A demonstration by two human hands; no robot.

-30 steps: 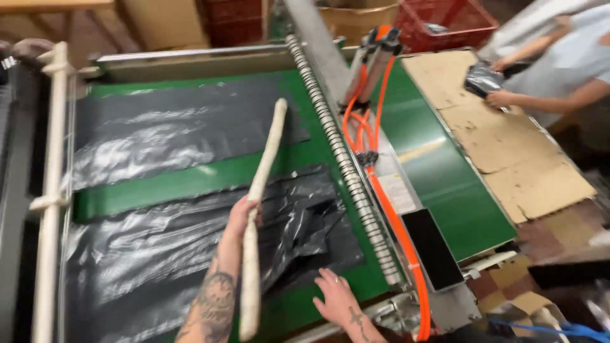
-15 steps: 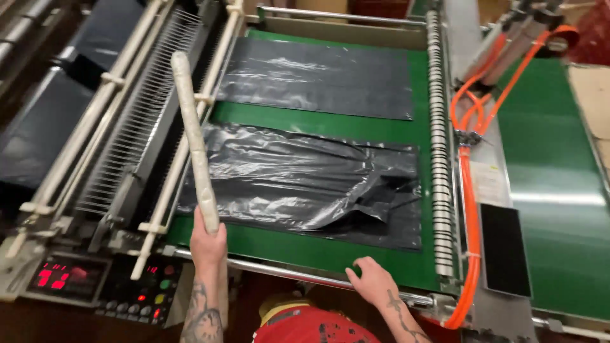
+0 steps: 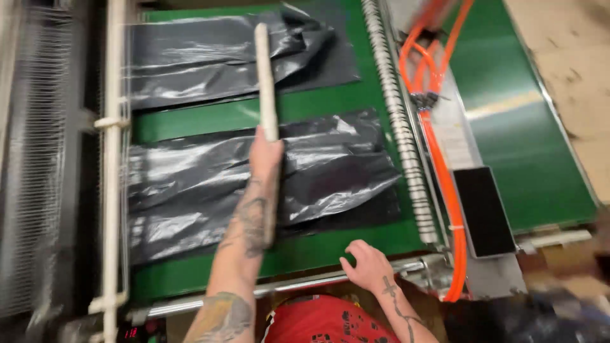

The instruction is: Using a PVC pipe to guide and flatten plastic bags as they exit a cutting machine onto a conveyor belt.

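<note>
Left hand [image 3: 265, 154]: closed on white rod [image 3: 264, 79] above black plastic bags [image 3: 210, 184]; right hand [image 3: 367, 267]: open, fingers spread on green belt [image 3: 318, 251] edge

Both bare forearms are marked with dark tattoos down to the left hand [image 3: 265, 155] and right hand [image 3: 367, 267], and a red garment [image 3: 321, 321] printed with black marks is worn.

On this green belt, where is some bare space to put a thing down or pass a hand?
Bare belt shows as a strip between the far black bag and the near black bag, and as a band between the near bag and the metal rail. The middle is crowded: the left hand holds a white stick over the bags.
</note>
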